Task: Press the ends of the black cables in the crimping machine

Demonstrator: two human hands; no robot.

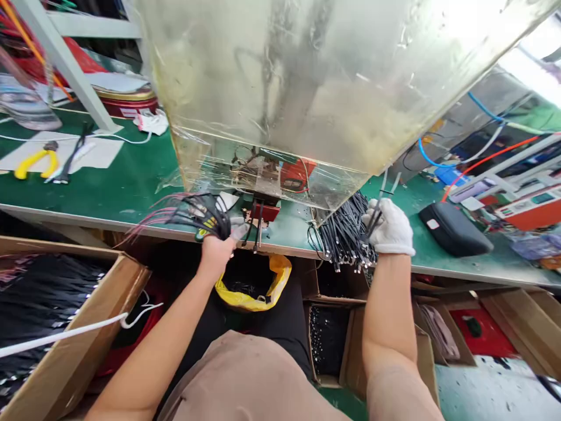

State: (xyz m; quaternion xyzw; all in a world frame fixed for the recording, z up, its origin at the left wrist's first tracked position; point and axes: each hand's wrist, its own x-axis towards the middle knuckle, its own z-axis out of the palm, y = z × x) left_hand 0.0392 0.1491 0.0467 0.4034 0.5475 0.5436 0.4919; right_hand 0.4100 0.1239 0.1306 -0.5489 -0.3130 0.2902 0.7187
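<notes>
Below bench (131,219), cardboard box (74,327) holds black cables (44,304); yellow bag (252,298) nearby.

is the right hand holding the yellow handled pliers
No, the white-gloved right hand grips black cables, while the yellow-handled pliers lie on a white sheet on the green bench.

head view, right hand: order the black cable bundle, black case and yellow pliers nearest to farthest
From the gloved right hand:

1. Black cable bundle: touching the glove, on the hand's left, at the bench edge.
2. Black case: to the hand's right, on the green bench.
3. Yellow-handled pliers: far left, on a white sheet.
</notes>
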